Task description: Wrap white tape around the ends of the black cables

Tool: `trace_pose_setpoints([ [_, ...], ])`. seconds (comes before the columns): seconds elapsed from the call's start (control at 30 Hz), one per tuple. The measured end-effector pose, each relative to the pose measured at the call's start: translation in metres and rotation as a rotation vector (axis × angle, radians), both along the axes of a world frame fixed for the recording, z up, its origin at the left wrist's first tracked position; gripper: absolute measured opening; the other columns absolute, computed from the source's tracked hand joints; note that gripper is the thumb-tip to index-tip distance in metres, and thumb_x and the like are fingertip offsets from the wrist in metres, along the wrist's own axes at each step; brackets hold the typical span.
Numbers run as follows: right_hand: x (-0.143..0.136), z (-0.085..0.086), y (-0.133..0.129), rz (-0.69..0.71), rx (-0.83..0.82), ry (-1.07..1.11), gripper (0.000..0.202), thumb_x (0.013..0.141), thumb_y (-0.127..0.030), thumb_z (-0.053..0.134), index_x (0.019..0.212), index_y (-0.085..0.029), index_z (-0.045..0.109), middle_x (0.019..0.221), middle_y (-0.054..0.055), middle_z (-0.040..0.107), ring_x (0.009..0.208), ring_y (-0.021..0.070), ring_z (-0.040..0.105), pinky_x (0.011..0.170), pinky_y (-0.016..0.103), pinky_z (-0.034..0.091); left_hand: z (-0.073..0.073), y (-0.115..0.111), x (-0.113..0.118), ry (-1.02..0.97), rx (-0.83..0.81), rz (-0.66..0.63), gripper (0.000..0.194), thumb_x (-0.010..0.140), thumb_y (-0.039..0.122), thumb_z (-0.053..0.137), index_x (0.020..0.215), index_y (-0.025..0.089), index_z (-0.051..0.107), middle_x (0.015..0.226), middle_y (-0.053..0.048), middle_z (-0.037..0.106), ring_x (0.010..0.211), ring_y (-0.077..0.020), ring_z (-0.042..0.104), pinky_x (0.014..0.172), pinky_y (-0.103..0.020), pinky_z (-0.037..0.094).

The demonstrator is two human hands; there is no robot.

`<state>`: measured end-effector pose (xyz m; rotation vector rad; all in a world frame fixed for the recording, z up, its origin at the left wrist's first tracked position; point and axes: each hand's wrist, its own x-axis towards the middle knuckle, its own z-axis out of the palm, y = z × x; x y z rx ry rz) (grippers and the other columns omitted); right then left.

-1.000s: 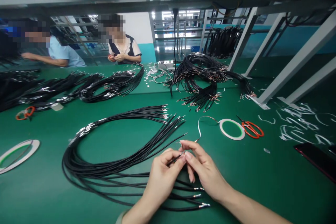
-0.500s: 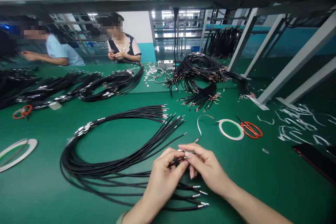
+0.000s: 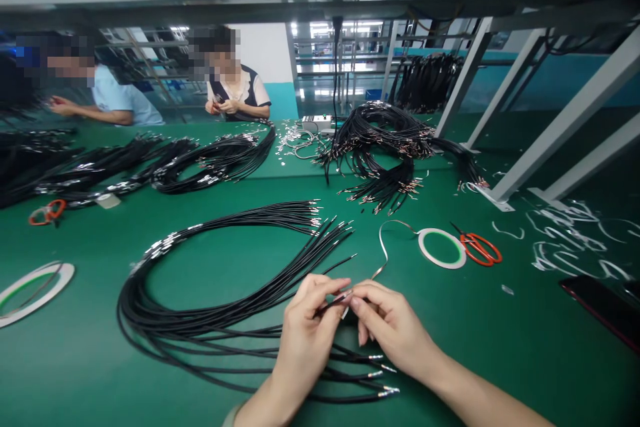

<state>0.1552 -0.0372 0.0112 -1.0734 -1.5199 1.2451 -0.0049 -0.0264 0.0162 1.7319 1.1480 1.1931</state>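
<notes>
In my left hand, closed between thumb and fingers, is the end of a black cable pointing up to the right. At that cable's tip, the thumb and fingers of my right hand are pinched together. A thin strip of copper-coloured tape runs from a tape roll down to my right fingers. A large bent bundle of black cables lies to the left and passes beneath my left hand. Several cable ends with silvery wrapping stick out below my hands.
Orange-handled scissors lie beside the tape roll. Another roll and second scissors are at left. Cable heaps line the back. Metal legs, white scraps and a phone-like dark slab are at right. Two people sit opposite.
My fingertips, which met closely before, have drawn slightly apart. The left index finger has lifted, so more of the held cable end shows.
</notes>
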Motion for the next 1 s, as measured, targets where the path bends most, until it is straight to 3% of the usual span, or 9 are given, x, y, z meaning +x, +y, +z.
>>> trace_pose_setpoints([
  [0.17,0.001,0.002,-0.002,-0.010,0.005,-0.062,0.027,0.090,-0.031,0.051,0.111,-0.025,0.066,0.102,0.006,0.065,0.043,0.0064,0.050,0.040,0.021,0.040,0.001,-0.001,-0.001,0.003,0.024,0.002,0.018,0.083,0.012,0.057,0.092,0.023,0.068,0.083,-0.002,0.058,0.076,-0.0152,0.056,0.065,-0.024,0.044],
  [0.33,0.001,-0.002,-0.002,-0.002,-0.130,0.104,0.045,0.089,-0.029,0.053,0.132,-0.035,0.044,0.114,0.007,0.063,0.039,0.0018,0.038,0.036,0.017,0.031,0.000,-0.001,0.000,0.006,0.040,-0.025,0.016,0.083,0.011,0.056,0.087,0.022,0.067,0.079,-0.001,0.057,0.074,-0.0140,0.055,0.065,-0.024,0.044],
  [0.47,-0.001,-0.005,0.000,-0.026,-0.175,0.147,0.027,0.088,-0.033,0.056,0.113,-0.024,0.060,0.076,0.001,0.067,0.039,0.0037,0.040,0.037,0.017,0.031,-0.002,-0.001,0.000,-0.015,0.055,-0.016,0.016,0.084,0.013,0.057,0.090,0.022,0.067,0.079,-0.001,0.056,0.073,-0.0132,0.055,0.063,-0.023,0.045],
  [0.53,-0.001,-0.005,0.002,-0.041,-0.176,0.159,0.021,0.087,-0.034,0.057,0.102,-0.020,0.064,0.068,0.000,0.064,0.042,0.0054,0.045,0.041,0.017,0.035,-0.003,-0.001,0.000,-0.012,0.053,-0.004,0.016,0.084,0.013,0.057,0.090,0.022,0.068,0.078,0.000,0.056,0.072,-0.0127,0.055,0.063,-0.022,0.044],
  [0.67,-0.002,-0.004,0.004,-0.054,-0.219,0.199,0.019,0.084,-0.036,0.061,0.086,-0.017,0.064,0.065,-0.001,0.062,0.044,0.0063,0.048,0.044,0.019,0.036,-0.007,-0.001,0.001,-0.015,-0.026,0.042,0.020,0.082,0.015,0.059,0.098,0.024,0.066,0.081,0.000,0.057,0.064,-0.0103,0.053,0.058,-0.021,0.044],
  [0.8,0.000,-0.003,0.007,-0.192,-0.268,0.222,0.022,0.082,-0.038,0.063,0.080,-0.016,0.062,0.062,-0.003,0.057,0.043,0.0059,0.045,0.043,0.018,0.033,-0.004,-0.001,0.002,-0.029,-0.150,0.082,0.047,0.078,0.021,0.065,0.122,0.026,0.050,0.089,0.000,0.056,0.056,-0.0080,0.048,0.051,-0.020,0.044],
  [1.0,0.003,0.008,0.005,-0.401,-0.237,0.256,0.019,0.081,-0.037,0.065,0.079,-0.018,0.063,0.069,-0.002,0.060,0.060,0.0109,0.051,0.056,0.021,0.040,0.003,0.001,0.000,0.038,0.016,0.008,0.021,0.089,0.018,0.051,0.106,0.023,0.063,0.091,-0.004,0.058,0.084,-0.0155,0.058,0.075,-0.028,0.048],
])
